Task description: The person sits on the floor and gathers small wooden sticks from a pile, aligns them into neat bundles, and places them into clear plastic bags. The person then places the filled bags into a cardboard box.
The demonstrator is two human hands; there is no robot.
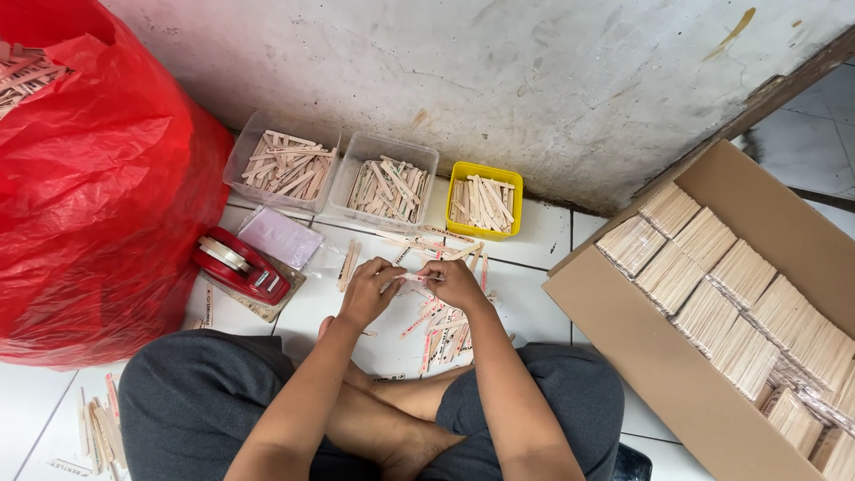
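Observation:
I sit cross-legged on a white tiled floor. My left hand point(370, 289) and my right hand point(454, 281) meet in front of me, both pinching one thin wooden stick point(411, 277) held level between them. Under and around the hands lies a scatter of loose wooden sticks point(442, 328), some with red print. Just beyond stand two clear plastic tubs point(283, 165) point(388, 185) and a small yellow tub point(484, 200), each filled with sticks.
A big red plastic bag point(93, 187) of sticks fills the left. A red tape dispenser point(239, 265) and a clear packet point(280, 236) lie beside it. An open cardboard box point(623, 330) with packed stick bundles stands at right. More sticks point(96, 432) lie by my left knee.

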